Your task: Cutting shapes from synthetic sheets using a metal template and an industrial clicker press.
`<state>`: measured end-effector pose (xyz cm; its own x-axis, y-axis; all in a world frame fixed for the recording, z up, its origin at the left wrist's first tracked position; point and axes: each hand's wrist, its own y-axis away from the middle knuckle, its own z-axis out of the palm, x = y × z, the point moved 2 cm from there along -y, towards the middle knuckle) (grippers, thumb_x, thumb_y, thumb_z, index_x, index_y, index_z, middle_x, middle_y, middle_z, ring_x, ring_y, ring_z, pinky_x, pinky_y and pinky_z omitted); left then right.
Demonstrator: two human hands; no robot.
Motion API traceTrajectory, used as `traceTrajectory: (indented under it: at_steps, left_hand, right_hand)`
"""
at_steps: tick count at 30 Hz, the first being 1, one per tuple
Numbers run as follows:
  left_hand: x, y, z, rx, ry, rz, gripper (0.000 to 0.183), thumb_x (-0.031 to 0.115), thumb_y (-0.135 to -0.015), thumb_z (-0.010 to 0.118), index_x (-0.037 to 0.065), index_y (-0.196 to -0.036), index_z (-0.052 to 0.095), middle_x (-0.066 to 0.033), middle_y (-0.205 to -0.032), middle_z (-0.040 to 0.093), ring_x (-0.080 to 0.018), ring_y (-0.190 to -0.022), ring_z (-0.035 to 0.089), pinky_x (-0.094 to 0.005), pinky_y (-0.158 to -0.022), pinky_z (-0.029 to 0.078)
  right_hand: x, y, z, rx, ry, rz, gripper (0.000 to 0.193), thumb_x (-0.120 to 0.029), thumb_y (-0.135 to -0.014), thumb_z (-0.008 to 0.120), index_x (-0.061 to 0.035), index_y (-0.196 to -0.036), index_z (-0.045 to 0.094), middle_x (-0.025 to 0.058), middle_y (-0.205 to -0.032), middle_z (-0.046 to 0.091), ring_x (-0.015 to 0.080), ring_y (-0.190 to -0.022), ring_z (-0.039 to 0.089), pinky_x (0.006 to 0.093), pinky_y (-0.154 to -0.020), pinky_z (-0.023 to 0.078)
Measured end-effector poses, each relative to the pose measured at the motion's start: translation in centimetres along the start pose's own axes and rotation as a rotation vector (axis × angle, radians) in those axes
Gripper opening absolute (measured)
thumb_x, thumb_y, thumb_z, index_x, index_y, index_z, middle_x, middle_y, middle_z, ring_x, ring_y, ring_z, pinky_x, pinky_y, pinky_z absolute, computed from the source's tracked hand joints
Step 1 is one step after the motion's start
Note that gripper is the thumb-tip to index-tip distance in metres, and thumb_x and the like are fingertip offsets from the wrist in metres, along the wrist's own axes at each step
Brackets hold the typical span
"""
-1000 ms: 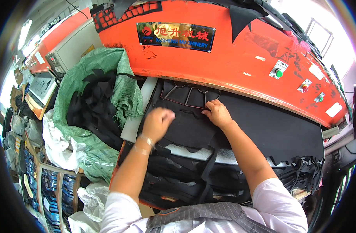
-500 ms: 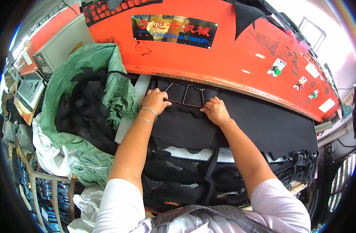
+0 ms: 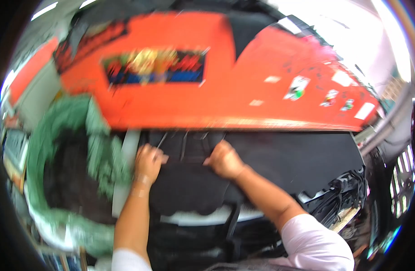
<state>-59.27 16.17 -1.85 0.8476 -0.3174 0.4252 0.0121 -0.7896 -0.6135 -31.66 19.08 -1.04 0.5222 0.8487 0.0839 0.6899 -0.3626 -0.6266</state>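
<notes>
Reaching out to the metal frame (image 3: 184, 147), which lies on the black sheet (image 3: 284, 151) close to the press's lower edge, I have the left hand (image 3: 149, 161) at its near left corner and the right hand (image 3: 225, 160) at its near right. Both have curled fingers and thumbs turned inward; blur keeps me from telling whether either truly grips. I judge the wide spacing helps keep the frame square and leaves its middle unobstructed. Its thin rods fan across a matte, smooth-looking surface. Toward me, a scalloped sheet edge overhangs a pale strip (image 3: 194, 218); limp, ragged offcuts (image 3: 338, 195) bunch at the right. Leftward, a crinkled green sack (image 3: 38, 158) gapes beside the work, probably within reach for scraps. Beyond stands the scuffed orange press (image 3: 234, 97).
</notes>
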Motion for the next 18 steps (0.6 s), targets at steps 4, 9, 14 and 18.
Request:
traceTrajectory:
  at_steps: [4, 9, 14, 18]
  left_hand:
    - [-1.5, 1.0, -0.6, 0.006, 0.032, -0.037, 0.018, 0.016, -0.065, 0.078, 0.008, -0.066, 0.062, -0.0113, -0.075, 0.056, -0.0348, -0.082, 0.054, -0.0448, -0.076, 0.044]
    - [-0.3, 0.3, 0.3, -0.033, 0.033, -0.095, 0.020, 0.016, -0.063, 0.081, 0.007, -0.067, 0.064, -0.0121, -0.079, 0.055, -0.0336, -0.082, 0.054, -0.0426, -0.076, 0.044]
    - [-0.4, -2.1, -0.9, -0.038, -0.014, -0.035, 0.020, 0.013, -0.063, 0.080, 0.006, -0.071, 0.063, -0.0114, -0.079, 0.054, -0.0329, -0.082, 0.054, -0.0412, -0.076, 0.045]
    - [-0.2, -2.5, -1.4, -0.044, -0.032, -0.060, 0.020, 0.009, -0.065, 0.080, 0.005, -0.074, 0.062, -0.0112, -0.083, 0.055, -0.0325, -0.082, 0.056, -0.0399, -0.076, 0.046]
  right_hand:
    - [0.2, -1.6, 0.2, 0.448, -0.605, 0.590, 0.030, -0.011, -0.083, 0.068, -0.0042, -0.060, 0.051, 0.0143, -0.062, 0.051, 0.0324, -0.059, 0.051, 0.0412, -0.055, 0.042]
    - [-2.1, -5.0, -0.1, 0.228, -0.581, 0.337, 0.032, -0.027, -0.090, 0.063, -0.0016, -0.072, 0.055, 0.0153, -0.073, 0.052, 0.0342, -0.077, 0.053, 0.0450, -0.072, 0.045]
    - [-0.9, -4.2, -8.0, 0.077, -0.441, 0.225, 0.021, -0.023, -0.087, 0.065, -0.0026, -0.093, 0.060, 0.0119, -0.091, 0.059, 0.0346, -0.083, 0.056, 0.0433, -0.075, 0.047]
    - [4.4, 2.2, -16.6, -0.046, -0.322, 0.370, 0.031, -0.018, -0.084, 0.065, -0.0049, -0.112, 0.057, 0.0128, -0.106, 0.060, 0.0352, -0.100, 0.059, 0.0436, -0.084, 0.049]
